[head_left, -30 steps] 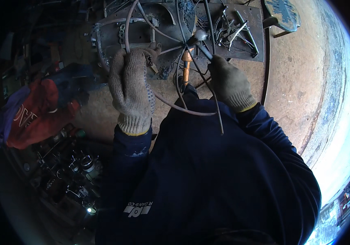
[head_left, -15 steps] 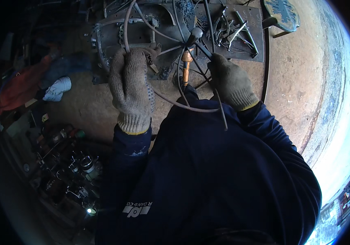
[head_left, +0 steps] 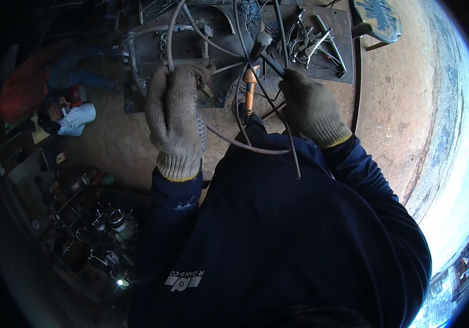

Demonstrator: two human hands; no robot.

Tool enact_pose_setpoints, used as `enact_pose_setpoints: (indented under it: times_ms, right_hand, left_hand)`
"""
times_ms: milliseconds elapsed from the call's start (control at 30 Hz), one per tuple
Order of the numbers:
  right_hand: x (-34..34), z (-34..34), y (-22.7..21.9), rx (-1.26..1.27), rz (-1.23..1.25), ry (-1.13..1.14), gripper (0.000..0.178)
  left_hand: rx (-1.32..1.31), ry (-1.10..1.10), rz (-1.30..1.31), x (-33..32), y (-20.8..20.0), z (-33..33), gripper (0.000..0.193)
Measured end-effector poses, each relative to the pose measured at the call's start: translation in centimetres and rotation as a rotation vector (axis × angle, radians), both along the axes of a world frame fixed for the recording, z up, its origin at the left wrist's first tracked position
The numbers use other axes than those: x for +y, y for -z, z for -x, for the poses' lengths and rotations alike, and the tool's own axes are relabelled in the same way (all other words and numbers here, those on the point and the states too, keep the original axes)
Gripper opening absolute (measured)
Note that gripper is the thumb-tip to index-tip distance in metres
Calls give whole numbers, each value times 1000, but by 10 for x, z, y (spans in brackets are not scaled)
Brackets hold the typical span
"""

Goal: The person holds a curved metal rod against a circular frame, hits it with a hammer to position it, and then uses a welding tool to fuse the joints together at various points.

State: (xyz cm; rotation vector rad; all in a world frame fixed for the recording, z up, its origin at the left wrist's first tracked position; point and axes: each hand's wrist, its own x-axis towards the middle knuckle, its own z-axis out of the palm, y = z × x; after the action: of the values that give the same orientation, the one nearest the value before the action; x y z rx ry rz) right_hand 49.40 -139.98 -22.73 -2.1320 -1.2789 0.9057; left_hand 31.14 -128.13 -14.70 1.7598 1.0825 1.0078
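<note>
My left hand (head_left: 177,109), in a grey knitted glove, is closed round the outer hoop (head_left: 245,145) of a round frame of bent metal rods. Several rods (head_left: 220,47) of this frame meet near its middle. My gloved right hand (head_left: 312,112) grips a hammer (head_left: 261,42) by its handle; the head is just above where the rods cross. From this view I cannot tell if the head touches them. Below the crossing is an orange-handled tool (head_left: 249,90) with a flared collar, its kind unclear. Both hands' fingertips are mostly hidden.
Behind the frame stands a dark metal worktable (head_left: 322,71) with a heap of metal tools and clamps (head_left: 313,44). A worn stool (head_left: 377,21) is at the far right. On the left crouches a person in red (head_left: 24,82). Machine parts (head_left: 108,224) crowd the lower left floor.
The hammer head has dropped slightly, and the rod frame has shifted a little to the left at its near side. My left hand stays put. The person at left has moved slightly.
</note>
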Motion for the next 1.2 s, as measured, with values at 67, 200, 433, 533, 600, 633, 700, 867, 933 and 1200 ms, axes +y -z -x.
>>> enact_pose_setpoints:
  times_ms: [67,200,433,533,600,633,700,867,933,1200]
  right_hand:
    - [-6,4,2,53,-168,75,30]
    - [-2,3,11,-42,-23,-25,29]
    - [1,4,-6,-29,-52,38,22]
    - [-4,2,-2,-3,-168,36,22]
    - [-8,8,2,20,-378,132,22]
    - [-6,8,5,-18,-266,81,21]
    - [-1,7,11,-94,-44,-20,21]
    - [-4,5,2,-28,-101,43,19]
    - [-4,5,2,-18,-91,38,19]
    - [-2,4,4,-110,-73,-20,17]
  left_hand:
    - [140,-16,-136,0,14,12,24]
    - [-65,68,171,-1,-4,9,25]
    - [-79,-44,179,-6,8,22,26]
    - [44,43,-32,2,20,30,24]
    - [99,33,-92,3,23,32,24]
    - [88,-14,-19,0,21,33,23]
    - [29,-43,99,0,18,32,23]
    - [-66,46,203,1,4,20,23]
    - [-72,23,187,0,5,20,23]
    - [-52,1,159,1,10,23,23]
